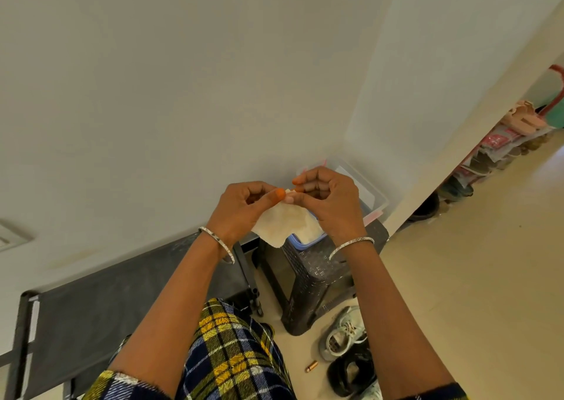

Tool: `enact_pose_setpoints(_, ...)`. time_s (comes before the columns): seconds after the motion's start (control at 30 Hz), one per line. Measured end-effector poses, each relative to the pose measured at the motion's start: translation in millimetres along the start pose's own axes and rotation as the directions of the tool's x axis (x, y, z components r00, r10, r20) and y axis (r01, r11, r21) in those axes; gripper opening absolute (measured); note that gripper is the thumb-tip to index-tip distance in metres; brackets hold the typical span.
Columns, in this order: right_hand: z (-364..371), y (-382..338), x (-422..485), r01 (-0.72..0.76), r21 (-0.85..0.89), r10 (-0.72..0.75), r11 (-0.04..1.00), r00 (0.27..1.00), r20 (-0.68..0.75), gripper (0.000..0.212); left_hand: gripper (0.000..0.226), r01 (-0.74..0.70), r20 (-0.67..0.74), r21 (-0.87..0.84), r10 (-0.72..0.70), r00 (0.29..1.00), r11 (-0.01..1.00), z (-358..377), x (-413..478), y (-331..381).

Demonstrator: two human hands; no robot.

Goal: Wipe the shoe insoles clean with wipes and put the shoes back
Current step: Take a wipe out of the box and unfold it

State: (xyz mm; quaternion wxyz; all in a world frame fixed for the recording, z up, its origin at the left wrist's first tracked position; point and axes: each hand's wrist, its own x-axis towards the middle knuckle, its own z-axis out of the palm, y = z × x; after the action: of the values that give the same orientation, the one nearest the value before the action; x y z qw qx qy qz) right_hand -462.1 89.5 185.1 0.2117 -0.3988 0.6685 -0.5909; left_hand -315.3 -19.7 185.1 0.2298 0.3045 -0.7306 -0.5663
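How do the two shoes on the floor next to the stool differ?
The sneaker is pale grey-white; the black shoe is dark. The sneaker has laces; the black shoe shows none. The sneaker lies nearer the stool, the black shoe farther from it. Both sit side by side on the floor.
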Motion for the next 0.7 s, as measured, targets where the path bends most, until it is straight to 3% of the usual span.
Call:
enact_pose_setpoints(0.17, 1.6, -3.8, -0.9, 0.034, -0.022, -0.033, 0.999, 0.999, 0.033, 0.026, 0.018, 0.024, -0.02, -0.037, -0.025, 0.999, 0.999, -1.8, 0.8, 0.6)
enact_pose_setpoints(0.37, 0.0, 3.5, -3.1, 0.104, -0.074, -0.106, 0.992, 0.994, -0.016, 0.013, 0.024, 0.159, -0.07, -0.212, -0.177, 0.982, 0.964, 7.5, 4.9, -1.6)
enact_pose_setpoints(0.57, -16.4, 23.0, -14.6, -0.012, 0.051, 0.01, 0.999, 0.999, 0.039, 0.015, 0.018, 0.298, -0.123, -0.254, -0.337, 0.933, 0.92, 14.1, 31.2, -23.5)
enact_pose_setpoints(0.7, -34.5, 35.4, -25.8, -0.058, 0.135, 0.06, 0.989, 0.998, -0.005, 0.016, 0.022, 0.359, -0.116, -0.295, -0.406, 0.907, 0.886, 22.9, 55.2, -39.9)
